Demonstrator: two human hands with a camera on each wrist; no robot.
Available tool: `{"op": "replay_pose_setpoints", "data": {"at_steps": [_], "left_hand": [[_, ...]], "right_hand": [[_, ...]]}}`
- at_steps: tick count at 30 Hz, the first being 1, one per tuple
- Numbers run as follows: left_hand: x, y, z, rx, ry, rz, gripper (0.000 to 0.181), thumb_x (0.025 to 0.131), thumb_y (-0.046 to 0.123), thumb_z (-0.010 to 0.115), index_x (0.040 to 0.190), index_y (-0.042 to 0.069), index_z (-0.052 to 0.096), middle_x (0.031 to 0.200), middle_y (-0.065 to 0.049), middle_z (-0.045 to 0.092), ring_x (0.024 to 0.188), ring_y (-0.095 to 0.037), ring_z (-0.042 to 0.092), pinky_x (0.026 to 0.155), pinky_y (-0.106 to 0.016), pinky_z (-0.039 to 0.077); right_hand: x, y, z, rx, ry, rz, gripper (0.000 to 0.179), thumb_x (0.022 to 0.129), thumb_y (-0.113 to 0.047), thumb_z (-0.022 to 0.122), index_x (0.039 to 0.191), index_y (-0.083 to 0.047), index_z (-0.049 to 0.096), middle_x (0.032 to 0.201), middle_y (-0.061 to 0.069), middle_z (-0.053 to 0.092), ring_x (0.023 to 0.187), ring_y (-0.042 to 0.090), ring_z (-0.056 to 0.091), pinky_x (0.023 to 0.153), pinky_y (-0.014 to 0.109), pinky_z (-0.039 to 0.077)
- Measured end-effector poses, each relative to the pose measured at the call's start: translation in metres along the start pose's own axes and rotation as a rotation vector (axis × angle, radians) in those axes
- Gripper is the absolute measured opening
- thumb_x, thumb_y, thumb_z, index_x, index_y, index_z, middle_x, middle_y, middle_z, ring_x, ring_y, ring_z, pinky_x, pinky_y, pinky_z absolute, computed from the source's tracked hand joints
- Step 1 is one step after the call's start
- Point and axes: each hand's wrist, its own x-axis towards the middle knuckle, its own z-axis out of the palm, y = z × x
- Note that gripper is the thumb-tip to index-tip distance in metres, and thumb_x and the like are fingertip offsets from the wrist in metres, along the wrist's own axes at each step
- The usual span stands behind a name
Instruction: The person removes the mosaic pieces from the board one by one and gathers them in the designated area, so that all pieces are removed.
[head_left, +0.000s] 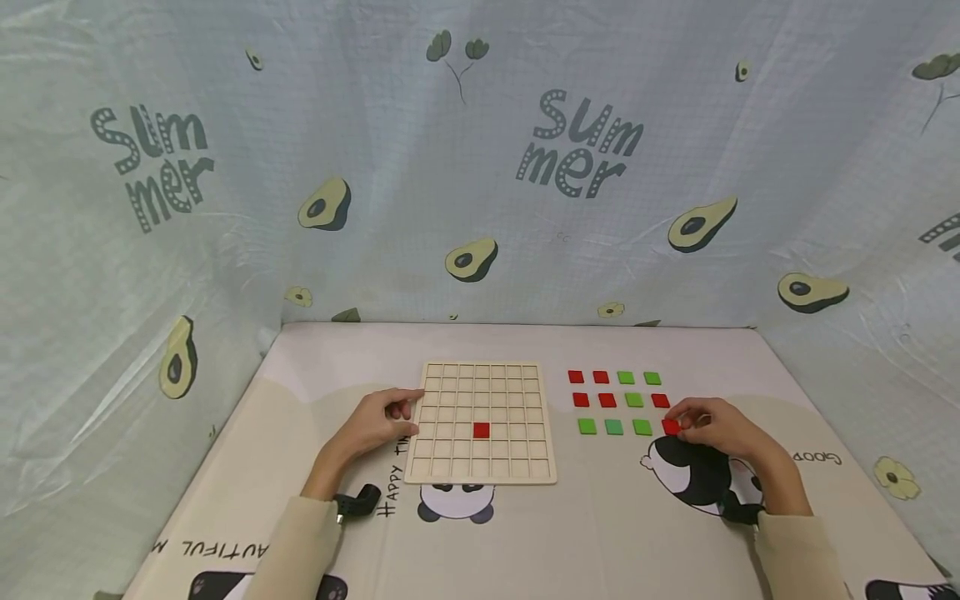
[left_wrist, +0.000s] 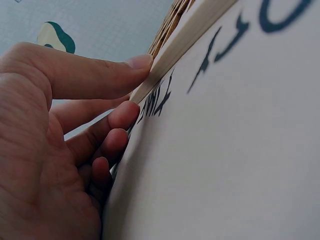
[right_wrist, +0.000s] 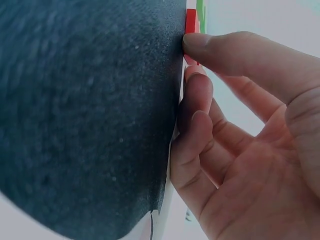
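Note:
A light wooden grid board (head_left: 450, 450) lies flat on the table, with one red square tile (head_left: 482, 430) in a cell below its middle. My left hand (head_left: 378, 418) is at the board's left side. Its thumb and index fingertips touch the edge, and the left wrist view shows the thumb (left_wrist: 115, 77) against the wooden rim (left_wrist: 185, 42). To the right, my right hand (head_left: 712, 425) pinches a red tile (head_left: 671, 427) at the near right end of the tile rows. In the right wrist view the thumb rests on that tile's (right_wrist: 191, 22) edge, close to the tabletop.
Between the board and my right hand lie rows of loose red tiles (head_left: 581, 400) and green tiles (head_left: 633, 400). The printed tablecloth (head_left: 570, 533) carries panda drawings and lettering. Pale curtains (head_left: 420, 150) with avocado prints enclose the table at the back and sides.

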Motion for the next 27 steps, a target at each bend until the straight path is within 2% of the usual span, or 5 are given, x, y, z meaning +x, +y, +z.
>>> {"op": "replay_pose_setpoints", "data": {"at_steps": [7,27], "left_hand": [[-0.0003,-0.0019,-0.0004,-0.006,-0.002,0.023,0.062,0.079,0.009,0.081,0.138,0.001,0.065,0.088,-0.004,0.060,0.081,-0.017,0.050,0.074,-0.026,0.039],[0.0001,-0.0034,0.0011,0.004,0.004,0.018,0.062,0.078,0.010,0.081,0.138,0.001,0.065,0.087,-0.003,0.059,0.081,-0.017,0.050,0.075,-0.026,0.039]], "right_hand": [[0.0010,0.0004,0.0004,0.004,0.005,-0.003,0.025,0.088,-0.003,0.069,0.114,-0.002,0.071,0.091,0.007,0.059,0.085,0.018,0.054,0.071,0.028,0.047],[-0.0003,0.0003,0.0023,0.001,0.010,-0.006,0.025,0.089,-0.003,0.069,0.114,-0.002,0.071,0.091,0.007,0.060,0.084,0.019,0.056,0.072,0.029,0.048]]}}
